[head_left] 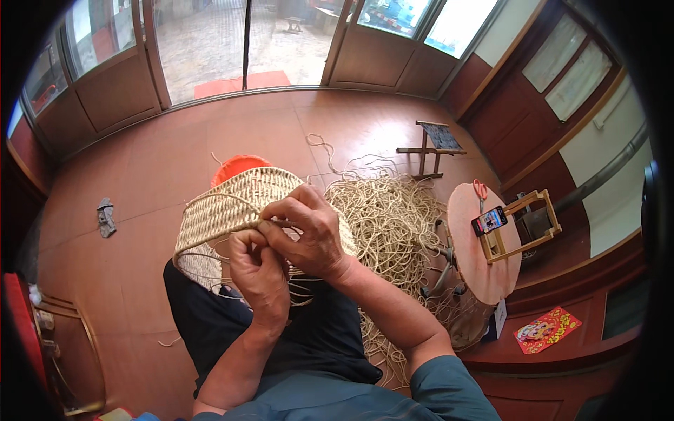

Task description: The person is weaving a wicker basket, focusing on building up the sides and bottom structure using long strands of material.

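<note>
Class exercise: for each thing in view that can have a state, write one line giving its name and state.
Woven basket: partly made, with loose ends
Left hand: fingers pinched at the basket's rim
Right hand: fingers pinched there too
Cord pile: loose, tangled
Folding stool: unfolded, upright
Phone: screen lit
Scissors: lying down, open or shut unclear
Grey cloth: crumpled

One head-worn fisheye view looked steeply down from close above the left hand and right hand, facing ahead over the reddish floor toward glazed doors
</note>
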